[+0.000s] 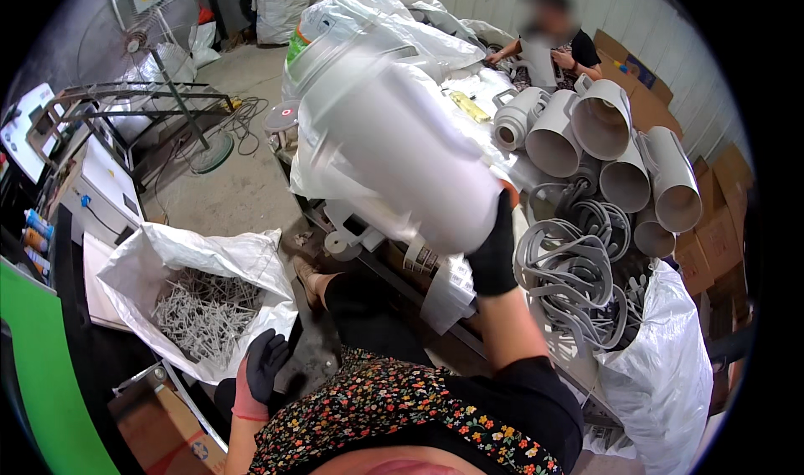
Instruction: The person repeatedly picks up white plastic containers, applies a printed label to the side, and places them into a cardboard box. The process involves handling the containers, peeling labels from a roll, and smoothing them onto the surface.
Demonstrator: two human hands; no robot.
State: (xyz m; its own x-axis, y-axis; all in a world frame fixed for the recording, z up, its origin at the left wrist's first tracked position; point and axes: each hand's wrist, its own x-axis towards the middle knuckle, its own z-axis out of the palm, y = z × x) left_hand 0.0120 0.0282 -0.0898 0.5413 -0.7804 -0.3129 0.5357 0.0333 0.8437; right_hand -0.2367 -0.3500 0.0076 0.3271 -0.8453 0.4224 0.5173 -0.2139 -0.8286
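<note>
My right hand (492, 253), in a black glove, grips the lower end of a large pale grey plastic jug shell (389, 144). The shell is tilted in front of me and partly smeared by motion. Its rimmed end points up and to the left. Down at the left, my left hand (266, 359) wears a black glove with a pink cuff. Its fingers are apart and hold nothing. It hovers beside a white woven sack (186, 245) filled with thin grey plastic sprues (203, 314).
Several grey jug shells (553, 140) lie on the bench at the right, above a heap of grey curved handles (569, 270). A white sack (662, 362) hangs at the bench corner. A co-worker (548, 39) holds a shell at the back. A fan (134, 43) stands far left.
</note>
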